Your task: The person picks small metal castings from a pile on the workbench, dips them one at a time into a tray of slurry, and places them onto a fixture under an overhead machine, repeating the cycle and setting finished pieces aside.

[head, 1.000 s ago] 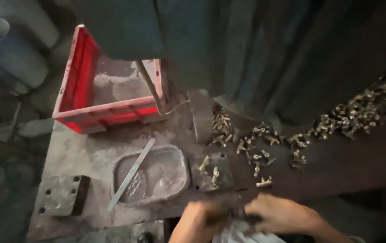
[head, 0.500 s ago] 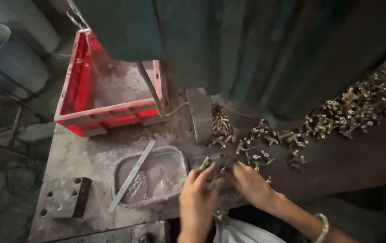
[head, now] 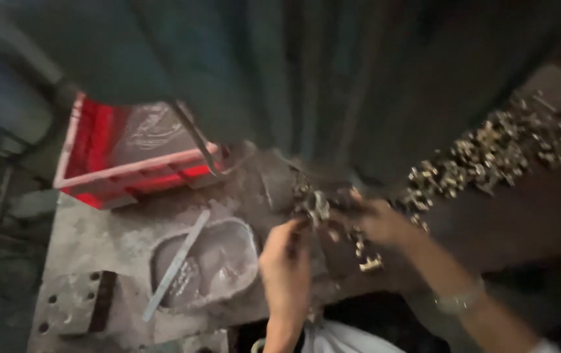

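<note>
The picture is motion-blurred. My left hand (head: 286, 261) is raised over the grey metal bench (head: 110, 235), its fingertips pinching a small brass fitting (head: 318, 206). My right hand (head: 378, 221) reaches among the loose brass fittings (head: 365, 252) beside it, fingers curled; whether it holds one I cannot tell. A long heap of brass fittings (head: 483, 153) runs up to the right. A bracelet sits on my right wrist (head: 458, 302).
A red plastic crate (head: 120, 153) stands at the back left. A shallow metal tray (head: 208, 261) with a flat metal bar (head: 177, 263) across it lies left of my hands. A drilled steel block (head: 74, 302) sits at the front left. A dark machine body (head: 333, 72) looms behind.
Both hands have moved up and away from the bench's front edge into the fittings. The left now pinches a fitting. The camera has swung closer and to the right.
</note>
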